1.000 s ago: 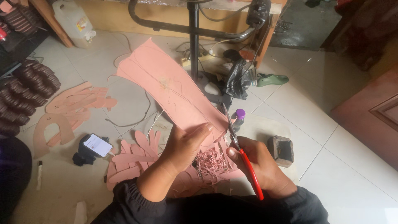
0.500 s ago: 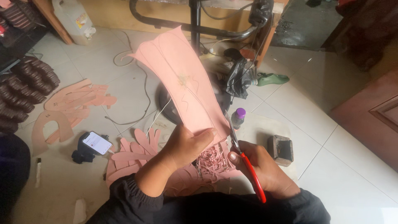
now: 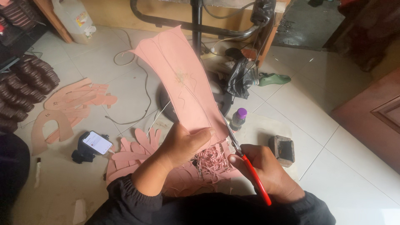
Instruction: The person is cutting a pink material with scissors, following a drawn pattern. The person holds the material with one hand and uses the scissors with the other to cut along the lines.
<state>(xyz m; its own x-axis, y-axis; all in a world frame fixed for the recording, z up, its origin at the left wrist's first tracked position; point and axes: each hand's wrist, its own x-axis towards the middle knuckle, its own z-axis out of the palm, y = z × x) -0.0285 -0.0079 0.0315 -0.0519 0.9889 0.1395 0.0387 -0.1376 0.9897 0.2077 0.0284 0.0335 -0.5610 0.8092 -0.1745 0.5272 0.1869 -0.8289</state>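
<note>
- The pink sheet [image 3: 183, 79] is now standing steeper than half a second ago, its far end tipped more upright and away from the person.
- The left hand [image 3: 183, 146] is pinching the sheet's near end, thumb pressed tight across the front.
- The right hand [image 3: 266, 171] is closed around the red handles of the scissors [image 3: 246, 162], blades touching the sheet's right edge; how far they are parted is unclear.
- Pink trimmings [image 3: 210, 160] are lying on the floor under the hands, a phone [image 3: 97, 142] to the left.
</note>
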